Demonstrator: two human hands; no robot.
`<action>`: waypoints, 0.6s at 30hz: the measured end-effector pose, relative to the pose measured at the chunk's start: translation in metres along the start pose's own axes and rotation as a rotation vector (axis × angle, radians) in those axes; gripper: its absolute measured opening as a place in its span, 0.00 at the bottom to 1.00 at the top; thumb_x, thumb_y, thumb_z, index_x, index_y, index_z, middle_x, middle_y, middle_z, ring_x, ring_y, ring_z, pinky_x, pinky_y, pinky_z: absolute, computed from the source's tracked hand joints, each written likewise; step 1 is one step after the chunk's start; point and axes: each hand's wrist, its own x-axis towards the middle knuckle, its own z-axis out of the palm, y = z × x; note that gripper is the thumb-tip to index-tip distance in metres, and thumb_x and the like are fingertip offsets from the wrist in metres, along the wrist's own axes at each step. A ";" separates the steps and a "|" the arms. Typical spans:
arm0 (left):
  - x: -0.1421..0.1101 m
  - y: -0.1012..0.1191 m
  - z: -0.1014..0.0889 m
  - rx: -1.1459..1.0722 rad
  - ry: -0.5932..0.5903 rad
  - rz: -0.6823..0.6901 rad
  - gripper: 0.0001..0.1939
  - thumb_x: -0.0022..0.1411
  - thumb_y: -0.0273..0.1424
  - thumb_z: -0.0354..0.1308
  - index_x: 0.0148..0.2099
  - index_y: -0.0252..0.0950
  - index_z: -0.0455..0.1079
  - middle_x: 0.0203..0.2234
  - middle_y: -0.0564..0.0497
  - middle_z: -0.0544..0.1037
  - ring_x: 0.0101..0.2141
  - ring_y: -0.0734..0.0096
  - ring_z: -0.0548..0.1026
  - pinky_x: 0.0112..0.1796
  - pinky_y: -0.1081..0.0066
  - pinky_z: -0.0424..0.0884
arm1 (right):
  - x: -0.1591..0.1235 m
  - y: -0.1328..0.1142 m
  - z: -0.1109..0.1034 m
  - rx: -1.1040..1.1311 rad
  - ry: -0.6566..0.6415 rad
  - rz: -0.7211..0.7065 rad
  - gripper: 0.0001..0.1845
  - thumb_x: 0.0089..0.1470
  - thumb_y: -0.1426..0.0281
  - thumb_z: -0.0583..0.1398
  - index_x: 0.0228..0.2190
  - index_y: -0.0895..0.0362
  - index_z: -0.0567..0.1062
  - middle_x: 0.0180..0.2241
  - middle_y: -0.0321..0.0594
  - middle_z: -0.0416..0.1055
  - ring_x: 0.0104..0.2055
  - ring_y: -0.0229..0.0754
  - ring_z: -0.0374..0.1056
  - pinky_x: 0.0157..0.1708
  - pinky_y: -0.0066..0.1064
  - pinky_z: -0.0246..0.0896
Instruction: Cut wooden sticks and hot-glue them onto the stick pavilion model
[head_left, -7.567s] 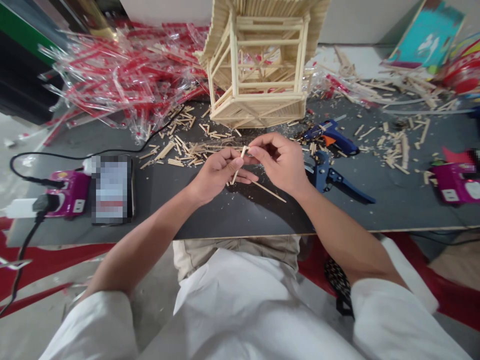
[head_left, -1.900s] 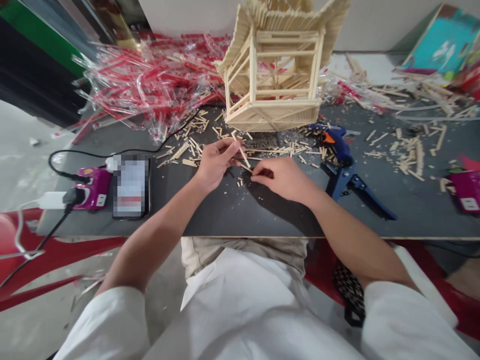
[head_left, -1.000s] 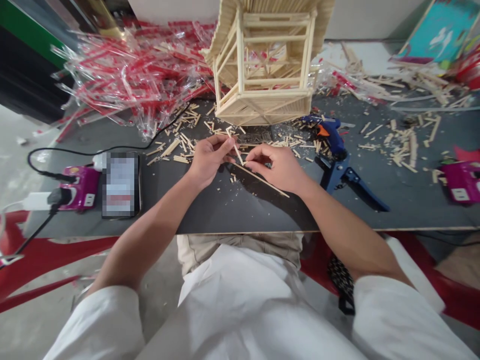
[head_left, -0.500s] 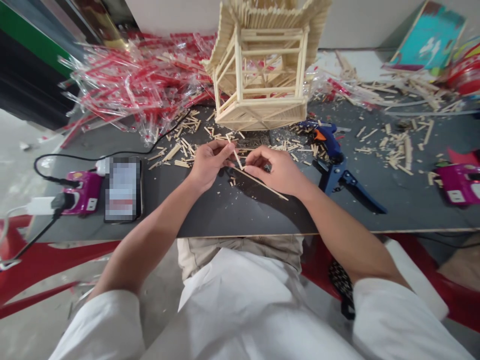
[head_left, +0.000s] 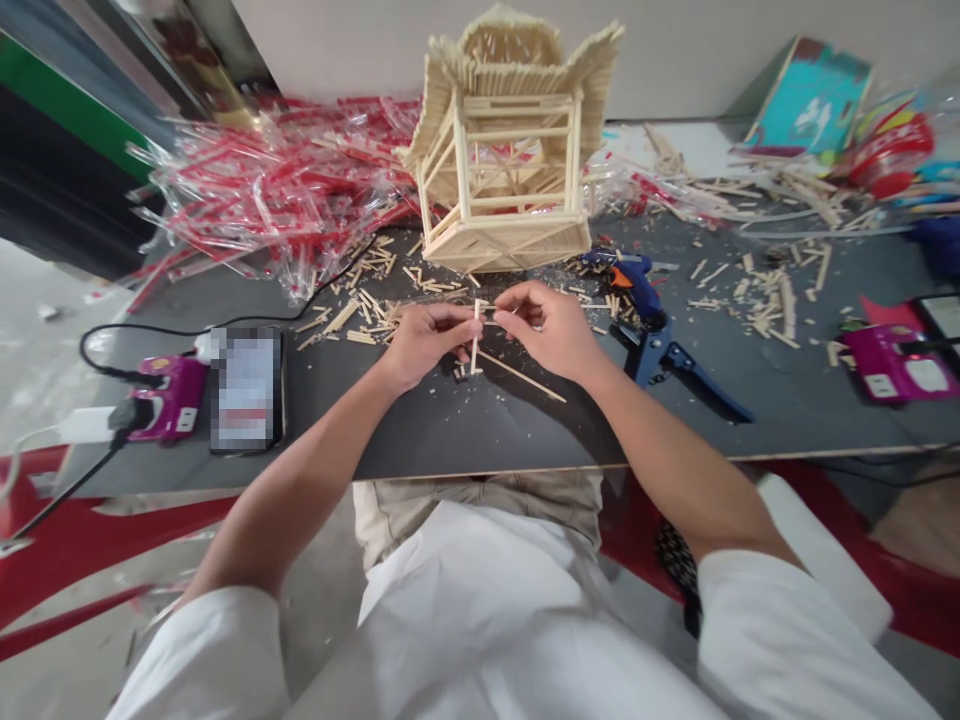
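Observation:
Between the thumb and fingers of my left hand [head_left: 426,345] is a short pale wooden stick [head_left: 475,345], held nearly in line with my view. My right hand [head_left: 553,328] is beside the stick's upper part, thumb and fingertips pinched together. Whatever sits in that pinch is too small to make out. Below the hands a longer thin stick [head_left: 525,378] lies slantwise on the dark table [head_left: 420,430]. Just beyond stands a small model pavilion [head_left: 517,78] built from sticks, with a flared roof and an open frame.
Cut stick bits [head_left: 360,312] litter the tabletop. To the right lie a blue glue gun [head_left: 637,285] and a blue hand cutter [head_left: 660,355]. On the left are a phone [head_left: 247,390], a purple power adapter [head_left: 176,395] and a heap of red-and-clear plastic wrappers [head_left: 277,190].
The short stick has turned from a slant to nearly upright in view. My right hand has moved from its lower end to beside its upper part. My view has shifted slightly.

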 end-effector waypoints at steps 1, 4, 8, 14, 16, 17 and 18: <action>-0.001 0.001 0.001 -0.003 -0.022 -0.004 0.21 0.56 0.46 0.77 0.41 0.33 0.84 0.26 0.51 0.81 0.23 0.76 0.76 0.25 0.76 0.77 | 0.000 -0.001 0.001 0.029 0.001 0.014 0.16 0.63 0.55 0.67 0.43 0.53 0.76 0.36 0.38 0.79 0.31 0.41 0.74 0.33 0.37 0.70; -0.002 0.002 0.003 -0.015 -0.067 -0.009 0.21 0.57 0.46 0.77 0.41 0.33 0.84 0.26 0.50 0.82 0.23 0.76 0.77 0.25 0.76 0.78 | -0.001 -0.005 0.001 0.122 -0.031 0.048 0.17 0.63 0.54 0.68 0.43 0.54 0.77 0.37 0.39 0.80 0.29 0.39 0.74 0.32 0.35 0.71; -0.004 0.004 0.004 -0.013 -0.083 -0.002 0.19 0.57 0.44 0.77 0.40 0.33 0.85 0.26 0.49 0.82 0.22 0.76 0.76 0.25 0.77 0.77 | -0.002 -0.011 0.001 0.175 -0.066 0.054 0.19 0.63 0.51 0.67 0.41 0.54 0.78 0.36 0.38 0.81 0.27 0.36 0.72 0.30 0.32 0.71; -0.006 0.006 0.005 0.020 -0.080 -0.013 0.20 0.58 0.46 0.76 0.42 0.34 0.85 0.26 0.49 0.82 0.22 0.75 0.76 0.24 0.75 0.77 | -0.005 -0.016 0.001 0.135 -0.048 0.025 0.19 0.65 0.51 0.65 0.41 0.54 0.77 0.35 0.38 0.81 0.27 0.36 0.72 0.30 0.32 0.70; -0.007 0.007 0.006 0.028 -0.069 -0.025 0.21 0.57 0.47 0.77 0.42 0.34 0.86 0.26 0.49 0.82 0.21 0.77 0.75 0.23 0.76 0.76 | -0.006 -0.019 0.000 0.083 -0.044 0.011 0.19 0.66 0.50 0.64 0.41 0.54 0.77 0.35 0.39 0.81 0.27 0.36 0.73 0.30 0.32 0.70; -0.007 0.008 0.006 0.031 -0.066 -0.030 0.21 0.56 0.47 0.77 0.42 0.34 0.86 0.26 0.50 0.82 0.21 0.77 0.74 0.22 0.77 0.75 | -0.006 -0.020 0.000 0.054 -0.040 0.002 0.19 0.66 0.50 0.63 0.41 0.54 0.77 0.35 0.39 0.81 0.27 0.37 0.73 0.30 0.32 0.70; -0.008 0.009 0.006 0.033 -0.068 -0.034 0.22 0.56 0.47 0.77 0.42 0.34 0.86 0.25 0.50 0.81 0.20 0.78 0.74 0.22 0.77 0.74 | -0.006 -0.021 -0.001 0.029 -0.036 -0.006 0.19 0.66 0.50 0.63 0.41 0.54 0.77 0.35 0.39 0.81 0.27 0.37 0.73 0.30 0.33 0.70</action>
